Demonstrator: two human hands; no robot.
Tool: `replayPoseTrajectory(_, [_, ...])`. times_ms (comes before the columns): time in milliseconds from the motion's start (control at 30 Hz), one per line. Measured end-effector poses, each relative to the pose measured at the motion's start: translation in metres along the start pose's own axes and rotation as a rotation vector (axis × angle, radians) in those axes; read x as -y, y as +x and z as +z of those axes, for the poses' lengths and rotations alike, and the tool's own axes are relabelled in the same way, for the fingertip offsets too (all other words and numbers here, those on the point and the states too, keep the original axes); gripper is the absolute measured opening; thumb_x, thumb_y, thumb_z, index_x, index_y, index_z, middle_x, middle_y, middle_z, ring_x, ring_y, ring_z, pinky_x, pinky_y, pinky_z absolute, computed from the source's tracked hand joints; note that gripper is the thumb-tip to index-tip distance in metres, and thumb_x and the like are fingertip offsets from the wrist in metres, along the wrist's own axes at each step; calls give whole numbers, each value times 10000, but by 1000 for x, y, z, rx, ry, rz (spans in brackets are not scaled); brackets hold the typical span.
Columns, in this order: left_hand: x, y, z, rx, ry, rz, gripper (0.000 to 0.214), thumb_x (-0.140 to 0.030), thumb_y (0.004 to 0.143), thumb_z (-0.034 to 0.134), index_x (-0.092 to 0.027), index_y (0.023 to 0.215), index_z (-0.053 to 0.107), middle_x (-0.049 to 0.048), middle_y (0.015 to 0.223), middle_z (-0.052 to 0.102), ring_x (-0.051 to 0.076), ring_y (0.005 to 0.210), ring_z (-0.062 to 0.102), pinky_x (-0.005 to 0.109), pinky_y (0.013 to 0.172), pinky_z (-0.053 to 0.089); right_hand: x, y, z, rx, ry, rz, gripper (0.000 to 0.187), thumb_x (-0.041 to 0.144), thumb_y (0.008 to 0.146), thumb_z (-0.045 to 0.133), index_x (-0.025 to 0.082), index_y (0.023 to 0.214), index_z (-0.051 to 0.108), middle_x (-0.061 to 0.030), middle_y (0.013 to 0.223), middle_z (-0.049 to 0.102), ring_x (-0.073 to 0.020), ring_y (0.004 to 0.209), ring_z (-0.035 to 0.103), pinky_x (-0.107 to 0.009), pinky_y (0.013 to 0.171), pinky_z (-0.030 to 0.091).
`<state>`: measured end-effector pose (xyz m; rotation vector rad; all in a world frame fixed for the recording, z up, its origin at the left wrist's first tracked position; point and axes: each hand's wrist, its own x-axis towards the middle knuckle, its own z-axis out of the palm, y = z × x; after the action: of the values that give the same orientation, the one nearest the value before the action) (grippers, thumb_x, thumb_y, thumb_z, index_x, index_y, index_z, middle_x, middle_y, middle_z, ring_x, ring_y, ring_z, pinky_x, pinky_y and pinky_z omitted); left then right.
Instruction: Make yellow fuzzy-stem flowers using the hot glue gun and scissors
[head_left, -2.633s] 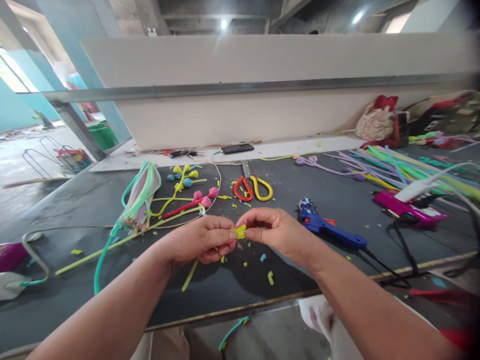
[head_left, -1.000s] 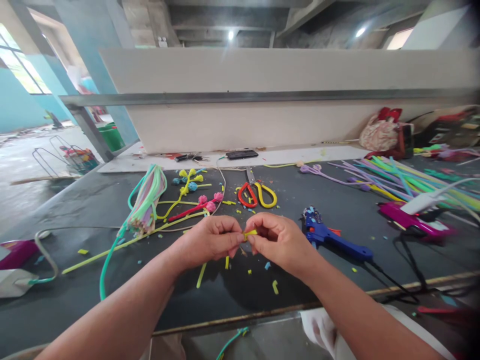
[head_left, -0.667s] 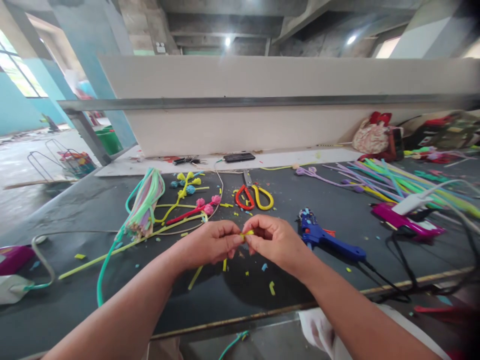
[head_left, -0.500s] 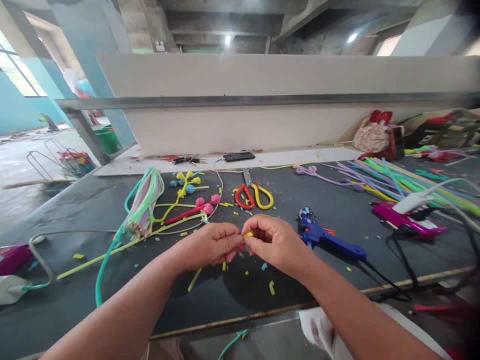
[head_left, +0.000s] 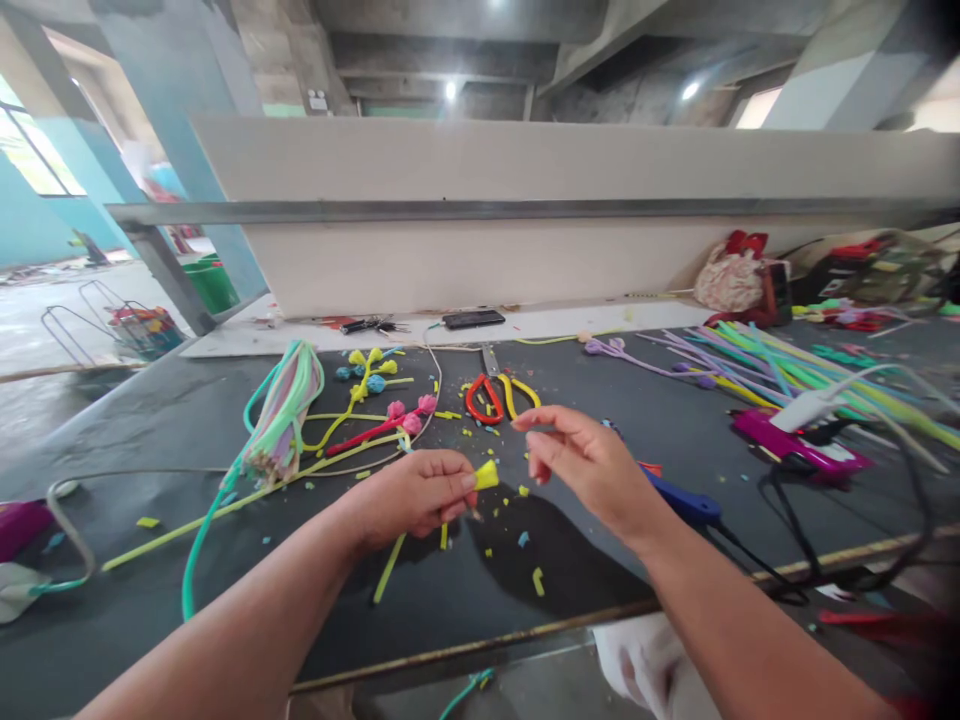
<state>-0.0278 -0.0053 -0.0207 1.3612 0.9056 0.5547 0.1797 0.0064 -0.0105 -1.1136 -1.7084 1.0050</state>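
Note:
My left hand [head_left: 409,492] is closed in a pinch on a small yellow piece [head_left: 486,474] at the end of a thin yellow strip [head_left: 390,566] that hangs down below the fist. My right hand [head_left: 581,458] has come off the piece and hovers above the dark table [head_left: 150,400], its fingers loosely curled with nothing visible in them. It is over the blue glue gun [head_left: 686,503], a short way in front of the scissors with red and yellow handles [head_left: 495,395].
A bundle of pastel strips [head_left: 281,410] and stems with yellow, blue and pink buds [head_left: 382,395] lie at the left. Long coloured strips [head_left: 787,360], a magenta tool [head_left: 795,445] and black cables fill the right. A phone [head_left: 472,319] lies at the back. Small cut scraps are scattered about.
Both hands were pinching the yellow piece together. My right hand has let go and lifted up and to the right; the left hand still holds the piece.

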Motion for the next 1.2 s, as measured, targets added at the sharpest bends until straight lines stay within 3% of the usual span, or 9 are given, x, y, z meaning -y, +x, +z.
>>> replayPoseTrajectory(133, [0, 1, -3, -20, -50, -20, 339, -489, 802, 540, -169, 717, 472, -77, 536, 390, 25, 381, 235, 147, 351, 184, -8, 4, -36, -290, -348, 2, 242, 338, 804, 508, 170, 942, 615, 16, 590, 559, -126, 512, 528, -249, 508, 432])
replayPoseTrajectory(200, [2, 1, -5, -74, -35, -34, 341, -497, 809, 530, -175, 719, 462, -81, 525, 383, 28, 378, 233, 146, 347, 179, -12, 2, -64, -350, -573, 66, 250, 323, 818, 471, 184, 968, 615, 0, 657, 597, -137, 556, 547, -257, 536, 434])
replayPoseTrajectory(333, [6, 3, -9, -145, -56, -58, 347, -516, 815, 516, -174, 761, 493, -77, 541, 391, 25, 388, 226, 137, 358, 166, -22, -19, -112, -220, -771, 197, 191, 331, 762, 563, 194, 867, 644, -20, 716, 647, -155, 605, 572, -269, 574, 439])
replayPoseTrajectory(433, [7, 4, -9, -166, -103, -94, 337, -501, 813, 533, -170, 759, 496, -75, 550, 387, 21, 398, 200, 130, 361, 150, -32, -36, -122, -84, -855, 263, 321, 315, 631, 706, 186, 920, 651, -74, 924, 660, -214, 789, 607, -311, 689, 460])
replayPoseTrajectory(567, [9, 7, -9, -191, -132, -109, 330, -491, 814, 539, -166, 764, 505, -72, 556, 388, 22, 409, 203, 123, 362, 161, -44, -43, -117, -7, -931, 281, 316, 228, 642, 677, 175, 950, 629, -99, 1008, 615, -259, 940, 573, -368, 829, 419])
replayPoseTrajectory(800, [8, 9, -5, -197, -129, -93, 343, -502, 791, 552, -166, 752, 494, -77, 541, 407, 11, 375, 212, 124, 341, 149, -31, -37, -114, -63, -863, 213, 236, 148, 677, 544, 178, 910, 563, -73, 907, 632, -215, 822, 608, -319, 733, 456])
replayPoseTrajectory(933, [3, 12, 1, -225, -125, -82, 381, -540, 741, 575, -171, 731, 481, -88, 503, 407, 12, 347, 211, 129, 327, 145, -9, -44, -80, -82, -565, -25, 205, 287, 768, 541, 216, 960, 528, -41, 800, 654, -193, 687, 619, -288, 615, 479])
replayPoseTrajectory(1033, [7, 17, 2, -286, -93, -54, 375, -541, 730, 575, -177, 737, 485, -86, 483, 425, 19, 330, 226, 133, 316, 147, 4, -50, -49, 32, -542, -189, 22, 229, 753, 535, 237, 761, 516, -23, 699, 622, -167, 585, 580, -261, 520, 435])
replayPoseTrajectory(1200, [14, 19, 0, -328, 47, 74, 362, -528, 793, 506, -174, 719, 491, -70, 498, 453, 35, 340, 303, 145, 322, 229, 8, -49, -19, 158, -625, -283, 167, 99, 654, 547, 232, 698, 456, -2, 653, 549, -144, 561, 511, -247, 502, 375])
